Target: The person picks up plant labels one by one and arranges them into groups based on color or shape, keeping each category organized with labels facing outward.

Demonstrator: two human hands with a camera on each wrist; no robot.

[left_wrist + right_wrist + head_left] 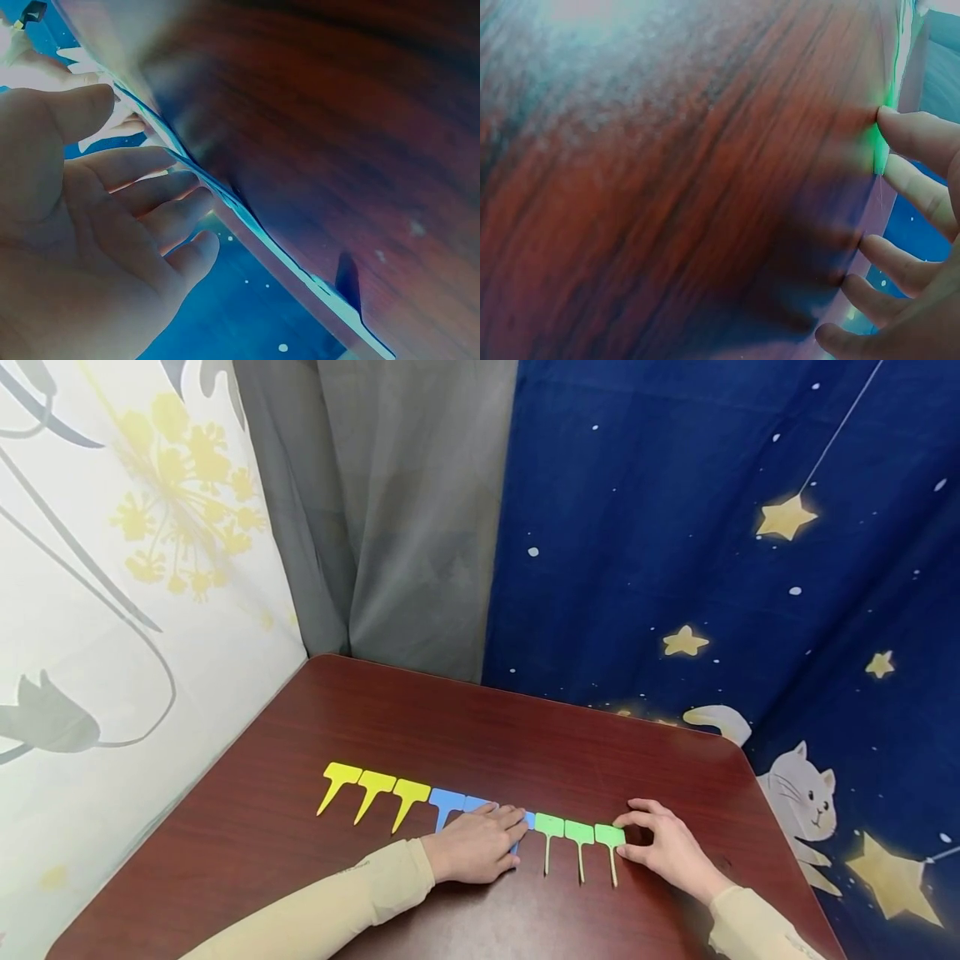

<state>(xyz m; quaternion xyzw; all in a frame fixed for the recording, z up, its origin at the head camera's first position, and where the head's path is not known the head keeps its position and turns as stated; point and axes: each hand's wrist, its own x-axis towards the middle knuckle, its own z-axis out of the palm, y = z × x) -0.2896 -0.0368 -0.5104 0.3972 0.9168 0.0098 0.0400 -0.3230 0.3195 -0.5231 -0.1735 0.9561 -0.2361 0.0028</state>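
T-shaped plant labels lie in one row, heads side by side and stems toward me: three yellow labels [375, 782], then blue labels [447, 799], then three green labels [579, 833]. My left hand [480, 846] rests across the blue labels and hides part of them; its fingers are relaxed in the left wrist view. At the right end of the row, my right hand [663, 846] has thumb and index finger at the lower and upper edges of the last green label [609, 835], pinching its head. That green label [880, 146] also shows between these fingertips in the right wrist view.
The dark red-brown table [450, 727] has rounded far corners. A white patterned cloth [187, 635] hangs along its left side. Behind it hang a grey curtain [420, 527] and a blue curtain [637, 527] with stars and a cat.
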